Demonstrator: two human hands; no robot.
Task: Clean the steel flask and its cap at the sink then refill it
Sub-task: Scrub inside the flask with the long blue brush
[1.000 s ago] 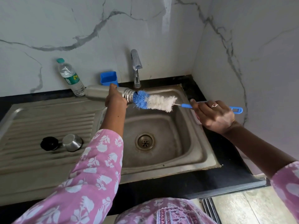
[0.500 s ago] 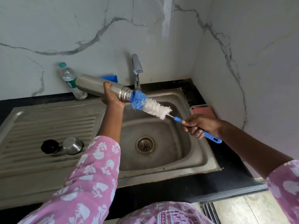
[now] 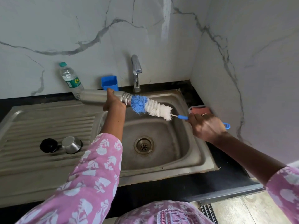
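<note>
My left hand (image 3: 113, 101) grips the steel flask (image 3: 95, 97) near its threaded neck and holds it lying sideways over the sink basin (image 3: 186, 152), mouth to the right. A bottle brush (image 3: 152, 107) with blue and white bristles has its blue tip at the flask's mouth. My right hand (image 3: 207, 126) holds the brush's blue handle. On the draining board (image 3: 40, 120) to the left stand the steel cup cap (image 3: 71, 144) and the black stopper (image 3: 48, 145), side by side.
A tap (image 3: 136, 70) rises behind the basin. A blue plastic holder (image 3: 109, 82) and a clear water bottle (image 3: 71, 78) stand against the marble wall. A pink soap box (image 3: 199, 109) sits on the black counter at the basin's right edge.
The flask has levelled from a tilt with its base raised. My right hand rose and moved right with the brush handle; the blue tip stays at the mouth.
</note>
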